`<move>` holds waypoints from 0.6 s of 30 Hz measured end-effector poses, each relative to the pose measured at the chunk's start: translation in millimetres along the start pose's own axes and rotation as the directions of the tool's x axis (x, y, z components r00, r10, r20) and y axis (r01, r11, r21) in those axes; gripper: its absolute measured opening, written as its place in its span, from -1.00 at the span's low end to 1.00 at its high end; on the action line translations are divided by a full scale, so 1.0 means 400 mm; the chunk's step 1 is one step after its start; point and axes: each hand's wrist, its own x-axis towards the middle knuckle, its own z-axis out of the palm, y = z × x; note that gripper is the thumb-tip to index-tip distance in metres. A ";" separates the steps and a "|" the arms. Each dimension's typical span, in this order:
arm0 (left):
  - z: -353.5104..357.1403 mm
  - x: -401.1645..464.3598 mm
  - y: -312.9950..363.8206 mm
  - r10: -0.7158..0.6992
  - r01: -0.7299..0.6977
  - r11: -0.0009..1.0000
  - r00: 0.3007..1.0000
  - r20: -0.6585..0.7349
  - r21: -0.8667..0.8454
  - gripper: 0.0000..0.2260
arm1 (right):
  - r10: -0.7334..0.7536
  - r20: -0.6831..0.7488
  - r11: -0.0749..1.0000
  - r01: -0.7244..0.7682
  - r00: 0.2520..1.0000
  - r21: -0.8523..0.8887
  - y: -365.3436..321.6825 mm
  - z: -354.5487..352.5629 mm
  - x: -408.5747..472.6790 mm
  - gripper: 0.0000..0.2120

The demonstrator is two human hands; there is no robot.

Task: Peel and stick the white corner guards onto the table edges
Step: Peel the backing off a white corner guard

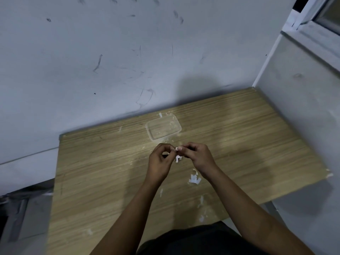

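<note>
Above the middle of the wooden table (pixel 103 173), my left hand (pixel 159 162) and my right hand (pixel 197 157) meet fingertip to fingertip. Between them they pinch a small white corner guard (pixel 178 157), with a thin white strip hanging down from it. Both hands have curled fingers. The guard itself is mostly hidden by my fingertips.
A clear plastic container (pixel 163 128) sits on the table just beyond my hands. White paper scraps (pixel 194 179) lie near my right wrist, and more bits are scattered toward the front edge. A grey wall stands behind the table; its near right corner (pixel 329 174) looks chipped.
</note>
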 end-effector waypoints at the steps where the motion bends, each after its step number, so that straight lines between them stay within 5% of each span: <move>1: 0.000 -0.002 0.002 -0.018 0.018 1.000 1.000 0.000 -0.023 -0.88 | -0.006 -0.003 1.000 0.006 1.000 0.004 -0.001 0.001 0.000 -0.92; 5: -0.001 -0.005 -0.008 -0.062 0.062 0.998 0.998 -0.019 -0.028 -0.90 | -0.029 -0.026 0.999 0.028 0.999 -0.036 -0.008 -0.003 -0.001 -0.92; 18: 0.004 0.014 0.026 0.152 -0.136 0.955 0.988 -0.040 0.262 -0.96 | -0.046 -0.052 0.993 0.040 0.998 -0.109 -0.015 -0.005 -0.006 -0.94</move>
